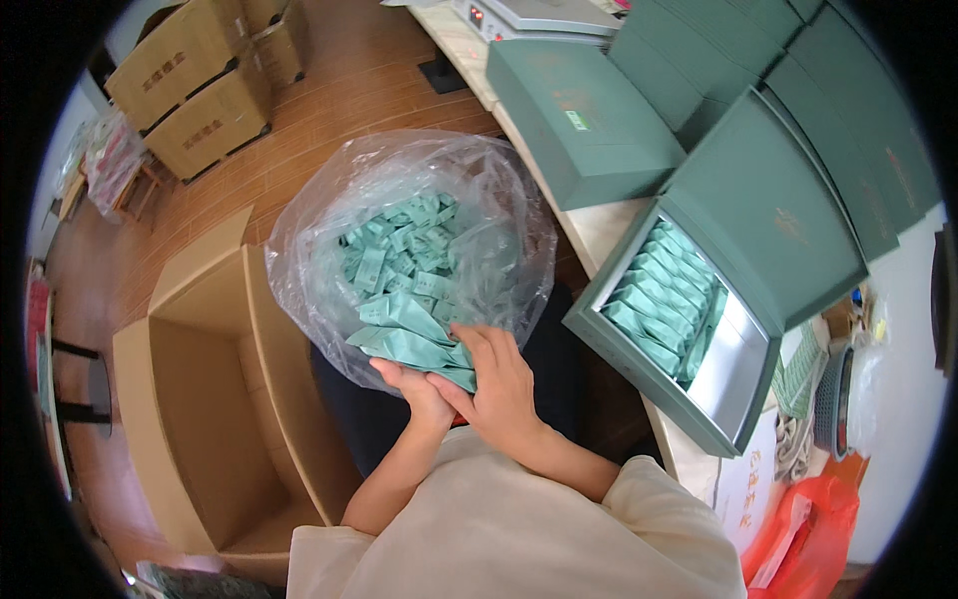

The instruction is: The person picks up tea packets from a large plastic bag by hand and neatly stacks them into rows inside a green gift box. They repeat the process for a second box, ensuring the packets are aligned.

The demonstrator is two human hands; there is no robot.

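Several green sachets (408, 333) lie stacked between my two hands, over the near rim of a clear plastic bag (307, 217). My left hand (419, 393) supports the stack from below and the left. From the right, my right hand (498, 374) curls its fingers over the sachets' edges. More small green sachets (404, 247) fill the bag in a loose heap. On the table to the right sits a green gift box (651, 374) with its hinged lid (771, 202) raised. A row of green sachets (666, 292) stands inside, beside a bare silvery part of the tray.
An open cardboard carton (224, 404) stands left of the bag. A closed green box (584, 120), a scale (546, 19) and stacked green boxes (831, 127) occupy the table (591, 232). Taped cartons (194, 82) stand far left; a red plastic bag (808, 531) lies near right.
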